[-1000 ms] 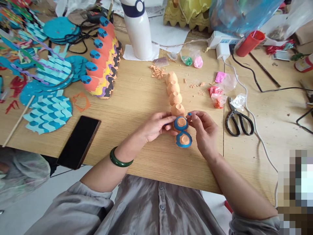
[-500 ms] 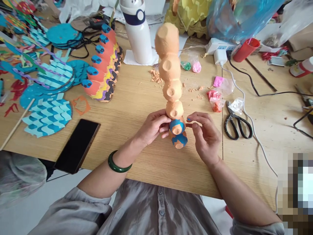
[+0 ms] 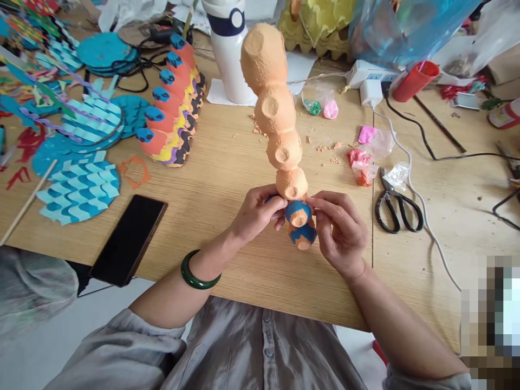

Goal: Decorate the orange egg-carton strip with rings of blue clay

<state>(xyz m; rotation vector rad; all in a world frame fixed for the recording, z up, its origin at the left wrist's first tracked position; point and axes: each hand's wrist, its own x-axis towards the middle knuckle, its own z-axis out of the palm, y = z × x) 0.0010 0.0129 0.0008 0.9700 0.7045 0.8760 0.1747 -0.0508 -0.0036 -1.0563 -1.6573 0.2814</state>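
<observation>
The left hand (image 3: 255, 214) and right hand (image 3: 339, 233) close narrowly on the blue-painted lower end of an orange egg-carton chain (image 3: 273, 111); the chain has swung up from lying flat and now rises, slightly tilted, above the table (image 3: 227, 168).

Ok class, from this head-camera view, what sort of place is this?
Likely a handicraft workroom: layered blue paper scales, a chain of orange pulp cups partly painted blue, and black-handled scissors lie about.

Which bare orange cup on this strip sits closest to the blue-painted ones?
The lowest unpainted cup, directly above the blue-patched cup; the other bare cups lie farther up the strip.
</observation>
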